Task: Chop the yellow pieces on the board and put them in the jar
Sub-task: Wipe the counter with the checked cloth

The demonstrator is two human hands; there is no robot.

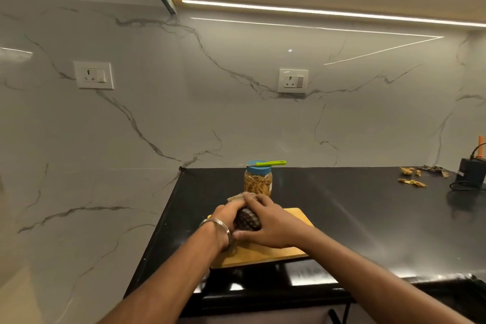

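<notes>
Black worktop (342, 205), marble wall behind. Wooden board (294, 218) at its near left edge. Jar (257, 181) just beyond the board, blue lid (259, 167) on, packed with yellow pieces; green-handled knife (271, 163) lying across the lid. No loose yellow pieces show on the board; your hands cover its middle.

Your left hand (226, 216) and right hand (265, 223) curl round a dark patterned cloth bundle (246, 218) over the board, fingers wrapped, wrists close, forearms converging.

Judgement: pieces look dry, light, brittle; gather them loosely. Take the jar by its ribbed wall; lift the knife off first.
</notes>
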